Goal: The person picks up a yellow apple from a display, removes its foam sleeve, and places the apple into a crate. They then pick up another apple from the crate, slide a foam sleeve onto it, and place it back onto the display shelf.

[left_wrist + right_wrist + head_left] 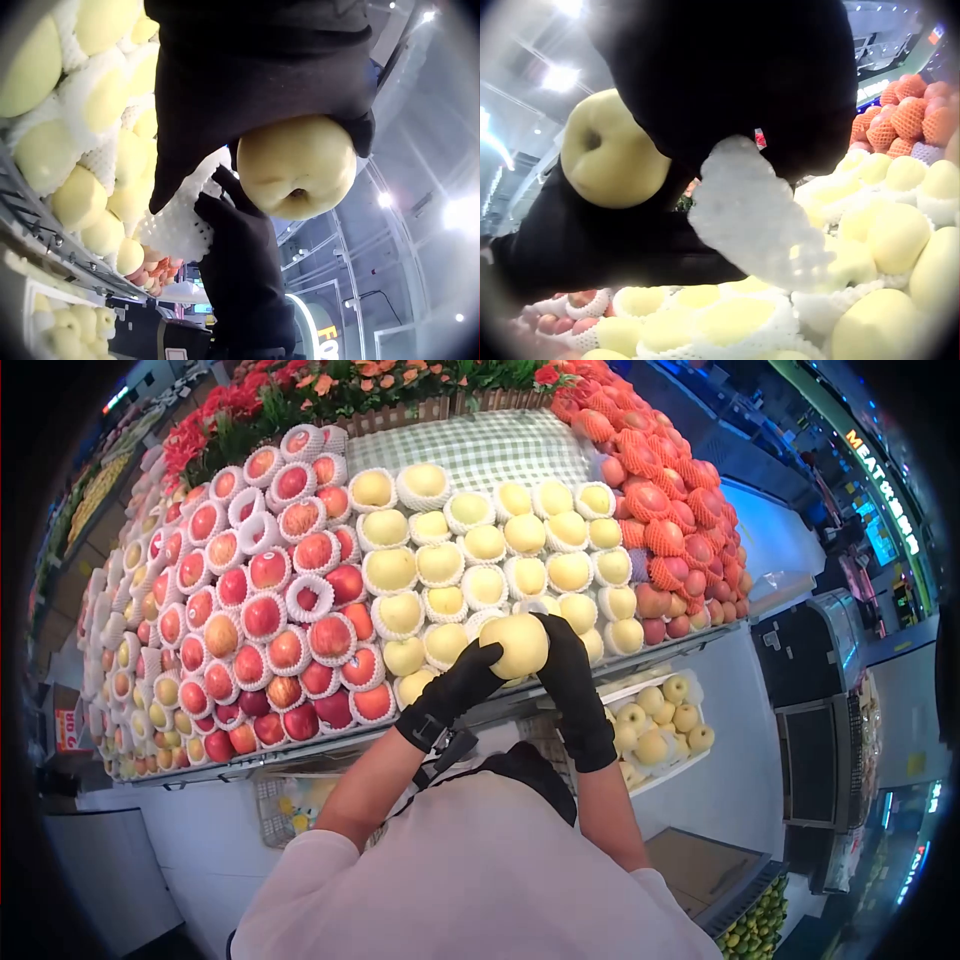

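Note:
A yellow apple (515, 646) is held up before the front edge of the display, gripped in my black-gloved left hand (462, 682). Its dimpled end faces out in the left wrist view, where thumb and fingers of the left hand (262, 82) curl round the upper side. My right hand (572, 675), also black-gloved, is close on the other side of the apple. It pinches a white foam net sleeve (750, 217), which hangs from the fingertips beside the apple. In the left wrist view the foam net sleeve (180, 225) shows between the two hands.
Rows of yellow apples (485, 543) in foam nets cover the display ahead. Red apples (268, 570) lie left, and fruit in orange nets (665, 538) is piled right. A checked cloth (470, 448) lies behind. Below the display's metal edge stands a white box (672, 762) of yellow apples.

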The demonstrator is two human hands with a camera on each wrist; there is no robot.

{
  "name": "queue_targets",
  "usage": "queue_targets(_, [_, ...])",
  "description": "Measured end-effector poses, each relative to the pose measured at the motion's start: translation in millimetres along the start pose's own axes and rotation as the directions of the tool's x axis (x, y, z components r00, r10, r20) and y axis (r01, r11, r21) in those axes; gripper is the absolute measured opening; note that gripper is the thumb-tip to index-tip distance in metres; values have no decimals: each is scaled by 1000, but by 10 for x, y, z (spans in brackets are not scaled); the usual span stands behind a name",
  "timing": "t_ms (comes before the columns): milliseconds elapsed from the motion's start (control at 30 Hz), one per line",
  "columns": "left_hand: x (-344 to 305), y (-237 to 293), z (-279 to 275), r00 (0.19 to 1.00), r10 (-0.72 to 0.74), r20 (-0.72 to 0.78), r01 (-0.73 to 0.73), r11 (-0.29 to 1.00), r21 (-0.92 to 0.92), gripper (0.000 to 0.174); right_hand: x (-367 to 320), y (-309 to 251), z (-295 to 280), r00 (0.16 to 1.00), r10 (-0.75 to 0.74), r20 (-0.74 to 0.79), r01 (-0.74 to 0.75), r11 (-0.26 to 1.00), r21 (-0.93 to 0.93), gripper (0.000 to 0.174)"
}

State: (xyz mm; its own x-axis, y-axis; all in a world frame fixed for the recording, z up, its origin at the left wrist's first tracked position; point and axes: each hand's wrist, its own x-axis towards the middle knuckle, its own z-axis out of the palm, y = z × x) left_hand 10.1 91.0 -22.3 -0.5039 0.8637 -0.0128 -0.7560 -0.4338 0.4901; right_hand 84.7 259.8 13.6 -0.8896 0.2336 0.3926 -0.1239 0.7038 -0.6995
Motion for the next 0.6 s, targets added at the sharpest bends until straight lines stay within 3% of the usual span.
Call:
queue_targets(33, [-28,38,13,1000,11,7,-11,1000,-6,60,22,-153,-34,998,-47,-30,45,998,-52,43])
queue_targets(133, [-38,148,14,998,61,33,-62,998,28,61,109,-34,110,999,-49,-2,49,997,61,42])
queue_targets(233, [-31,213,3,997,78,-7,-77,989,130,61,173,-62,145,988,-152,39,143,974,174,42])
queue_targets(333, [-55,297,-10,993,121,6,-120,974,189,59,310,-135,176,997,-47,54,42,996,83,44])
queue_targets(433, [-120,440,17,983,177,-42,-140,883,448,55,338,-254,136,987,97,125,-110,989,98,44])
queue_targets(600, [-112,520,58,954,280,-106,-154,764,627,56,377,-233,193,994,18,109,-28,995,91,40])
